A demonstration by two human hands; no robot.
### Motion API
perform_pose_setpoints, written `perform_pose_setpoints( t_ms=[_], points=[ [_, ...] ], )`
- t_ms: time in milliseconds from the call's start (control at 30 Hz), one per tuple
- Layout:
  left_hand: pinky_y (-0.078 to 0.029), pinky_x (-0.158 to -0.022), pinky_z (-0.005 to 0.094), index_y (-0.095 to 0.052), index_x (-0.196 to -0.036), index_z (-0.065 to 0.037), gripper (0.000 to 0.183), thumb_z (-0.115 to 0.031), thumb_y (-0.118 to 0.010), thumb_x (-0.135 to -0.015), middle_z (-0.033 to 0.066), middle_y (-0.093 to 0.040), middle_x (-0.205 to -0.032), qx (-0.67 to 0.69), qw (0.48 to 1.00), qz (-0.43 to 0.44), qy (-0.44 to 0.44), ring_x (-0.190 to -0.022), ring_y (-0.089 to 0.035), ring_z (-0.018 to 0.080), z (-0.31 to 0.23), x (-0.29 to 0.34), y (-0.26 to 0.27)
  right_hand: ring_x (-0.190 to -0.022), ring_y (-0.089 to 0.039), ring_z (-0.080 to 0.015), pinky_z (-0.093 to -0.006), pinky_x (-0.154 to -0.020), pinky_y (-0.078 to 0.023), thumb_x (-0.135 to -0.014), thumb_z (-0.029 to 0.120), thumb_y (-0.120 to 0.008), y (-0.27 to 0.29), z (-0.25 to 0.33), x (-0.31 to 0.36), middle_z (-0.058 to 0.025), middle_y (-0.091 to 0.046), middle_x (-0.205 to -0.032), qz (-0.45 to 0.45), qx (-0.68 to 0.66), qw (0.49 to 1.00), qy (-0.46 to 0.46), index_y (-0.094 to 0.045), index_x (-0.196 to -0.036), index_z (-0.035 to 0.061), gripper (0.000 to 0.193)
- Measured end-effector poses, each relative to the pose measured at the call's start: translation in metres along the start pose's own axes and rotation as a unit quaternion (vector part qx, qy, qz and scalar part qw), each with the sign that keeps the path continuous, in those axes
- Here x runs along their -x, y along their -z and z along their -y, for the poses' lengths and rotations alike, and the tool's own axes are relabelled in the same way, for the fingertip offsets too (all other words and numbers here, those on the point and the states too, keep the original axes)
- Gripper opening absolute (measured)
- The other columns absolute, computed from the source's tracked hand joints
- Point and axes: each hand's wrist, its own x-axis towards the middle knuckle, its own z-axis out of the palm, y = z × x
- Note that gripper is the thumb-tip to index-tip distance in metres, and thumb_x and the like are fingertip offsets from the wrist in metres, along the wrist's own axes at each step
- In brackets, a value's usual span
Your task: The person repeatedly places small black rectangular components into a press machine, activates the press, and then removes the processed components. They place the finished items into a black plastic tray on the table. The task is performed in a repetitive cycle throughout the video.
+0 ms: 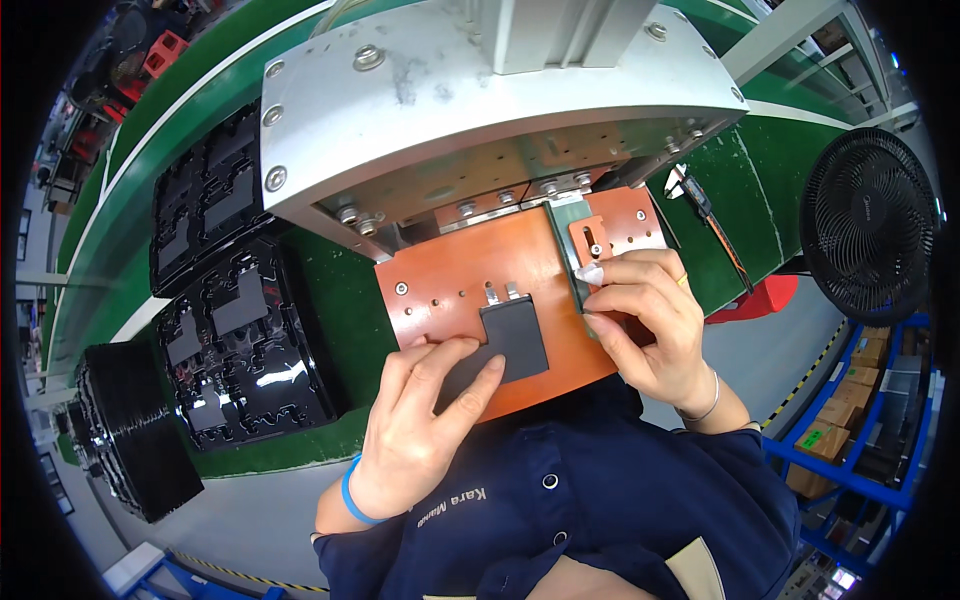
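A flat dark grey pouch cell (512,335) with two metal tabs at its far end lies on the orange fixture plate (455,275) of a grey press machine (480,90). My left hand (420,425) lies flat on the near left corner of the cell, fingers spread. My right hand (645,320) pinches a narrow dark green bar (572,255) that runs along the plate's right side, just right of the cell. A taped fingertip rests near a small orange clamp block (592,235).
Two black moulded trays (240,340) with more dark cells sit on the green bench at left, a stack of black trays (125,430) beside them. A black fan (868,225) stands at right, above blue shelving with cardboard boxes (850,400).
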Motion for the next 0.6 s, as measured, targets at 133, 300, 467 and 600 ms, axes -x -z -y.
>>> perform_pose_setpoints(
  t_ms=[133,300,467,600],
  points=[
    [-0.050,-0.088,0.0406,-0.069,-0.110,-0.005,0.047,-0.001,-0.066,-0.063,0.0141,-0.057,-0.114,-0.010,1.000,-0.004,-0.008,-0.101,-0.053,0.0326,0.007,-0.017,-0.002,-0.091,-0.060,-0.0254,-0.0358,-0.082,-0.046,-0.069,0.003,-0.077,0.002,-0.005,0.001,-0.0076,-0.067,-0.099,-0.010,-0.022,1.000,-0.007,-0.067,-0.086,0.0061,0.021],
    [-0.050,-0.085,0.0408,-0.071,-0.108,-0.004,0.044,0.002,-0.072,-0.064,0.0141,-0.058,-0.110,-0.003,1.000,-0.017,-0.011,-0.100,-0.053,0.0324,0.012,-0.042,-0.007,-0.092,-0.059,-0.0256,-0.0353,-0.081,-0.047,-0.068,0.007,-0.078,0.002,-0.005,0.001,-0.0068,-0.066,-0.099,0.001,-0.036,0.999,-0.008,-0.068,-0.087,0.0068,0.021],
    [-0.049,-0.087,0.0408,-0.071,-0.108,-0.005,0.044,0.003,-0.071,-0.065,0.0140,-0.058,-0.110,-0.016,1.000,-0.018,-0.015,-0.101,-0.054,0.0319,0.016,-0.054,-0.009,-0.092,-0.058,-0.0256,-0.0346,-0.077,-0.049,-0.068,0.010,-0.079,0.001,-0.006,0.001,-0.0062,-0.065,-0.099,0.016,-0.049,0.999,-0.007,-0.068,-0.086,0.0068,0.021],
    [-0.048,-0.089,0.0406,-0.071,-0.108,-0.005,0.045,0.003,-0.069,-0.065,0.0139,-0.058,-0.111,-0.021,1.000,-0.017,-0.015,-0.102,-0.054,0.0314,0.019,-0.059,-0.010,-0.094,-0.058,-0.0256,-0.0341,-0.076,-0.049,-0.068,0.010,-0.080,0.000,-0.006,0.003,-0.0068,-0.065,-0.100,0.022,-0.048,0.999,-0.004,-0.068,-0.086,0.0063,0.022]
  ],
)
